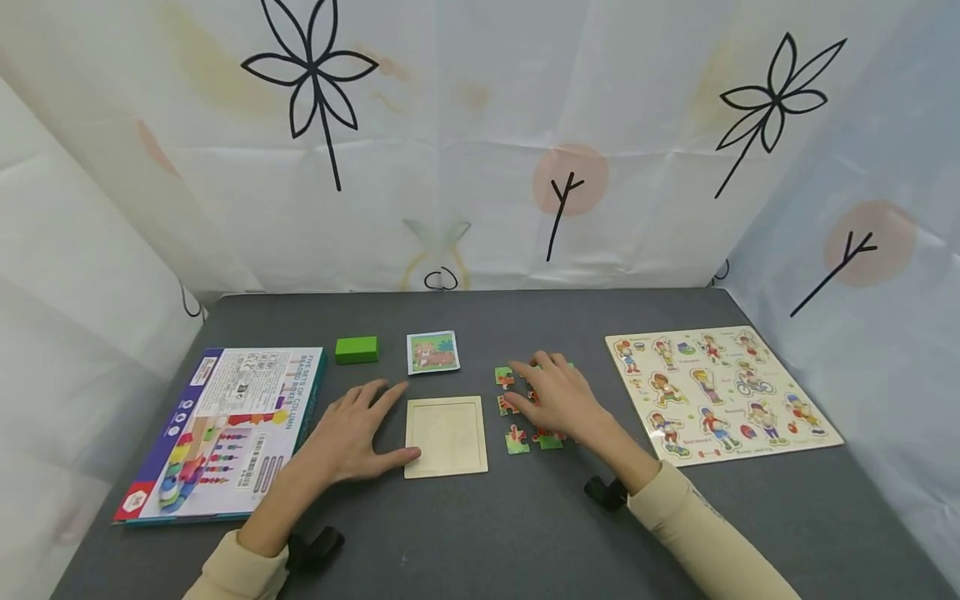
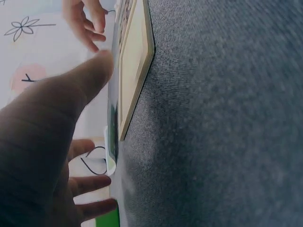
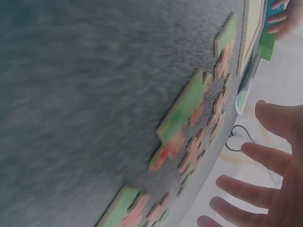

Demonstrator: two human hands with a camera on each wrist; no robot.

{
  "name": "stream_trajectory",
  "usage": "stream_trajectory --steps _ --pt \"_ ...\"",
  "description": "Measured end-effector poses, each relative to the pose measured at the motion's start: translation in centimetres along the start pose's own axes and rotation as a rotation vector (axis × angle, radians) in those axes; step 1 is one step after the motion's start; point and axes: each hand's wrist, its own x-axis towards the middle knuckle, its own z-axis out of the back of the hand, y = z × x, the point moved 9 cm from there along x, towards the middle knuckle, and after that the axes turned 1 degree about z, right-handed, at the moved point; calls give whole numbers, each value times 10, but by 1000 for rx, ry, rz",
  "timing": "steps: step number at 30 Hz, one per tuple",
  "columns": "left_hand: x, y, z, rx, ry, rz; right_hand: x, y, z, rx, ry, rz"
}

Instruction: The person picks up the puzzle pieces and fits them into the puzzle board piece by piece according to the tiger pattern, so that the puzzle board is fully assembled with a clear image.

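White cloth (image 1: 465, 108), creased and printed with black line-drawn flowers (image 1: 312, 71) and pale pink discs (image 1: 592, 167), walls the workspace at the back and on both sides. Below it spreads a dark grey tabletop (image 1: 465, 533), its fabric-like weave plain in the wrist views. On its left lies a large printed box (image 1: 225, 400), and on its right, set at an angle, a pale board (image 1: 723, 396) covered in little figures. Between them reach two hands in cream sleeves. The left hand (image 1: 352, 437) is spread and grips nothing, its thumb at the near left edge of a square wooden tray (image 1: 446, 437); whether they touch, I cannot tell. The right hand (image 1: 558, 396), fingers apart and grasping nothing, hovers over the puzzle pieces. Beyond the tray sit a picture card (image 1: 433, 352) and, left of it, a green block (image 1: 356, 350). Smallest, the puzzle pieces (image 1: 517, 442) lie loose on the grey, right of the tray, partly hidden.
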Motion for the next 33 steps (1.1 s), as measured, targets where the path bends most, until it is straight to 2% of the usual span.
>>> stream_trajectory --steps 8,19,24,33 --pt "4 -4 -12 -20 88 -36 19 -2 -10 59 51 -41" --pt "8 -6 -6 -12 176 -35 39 -2 -23 89 114 -80" --pt "10 -5 -6 -28 220 -27 44 2 -22 132 111 -62" --pt "10 -4 -7 -65 233 -22 47 3 -22 161 99 -46"
